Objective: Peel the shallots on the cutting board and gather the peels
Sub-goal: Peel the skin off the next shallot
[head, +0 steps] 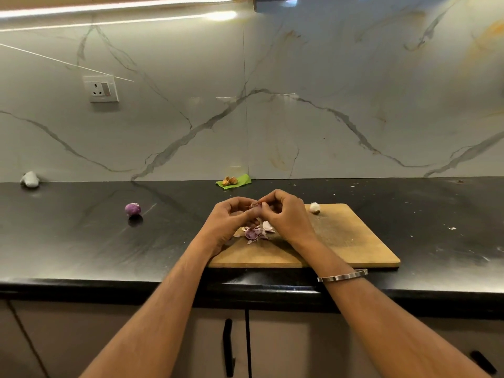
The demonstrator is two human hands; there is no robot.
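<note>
Kitchen bench, black stone counter w/ glossy top, pale scratches and crumbs toward the right. Behind it a marble-look wall, white-grey w/ dark veins and some orange streaks at upper right; vertical seam near the middle. White socket w/ switch on the wall at left. Light strip runs along the top under the upper cupboard, w/ a bright glare spot on the wall. Below the counter, brown-grey cupboard doors w/ black handles.
</note>
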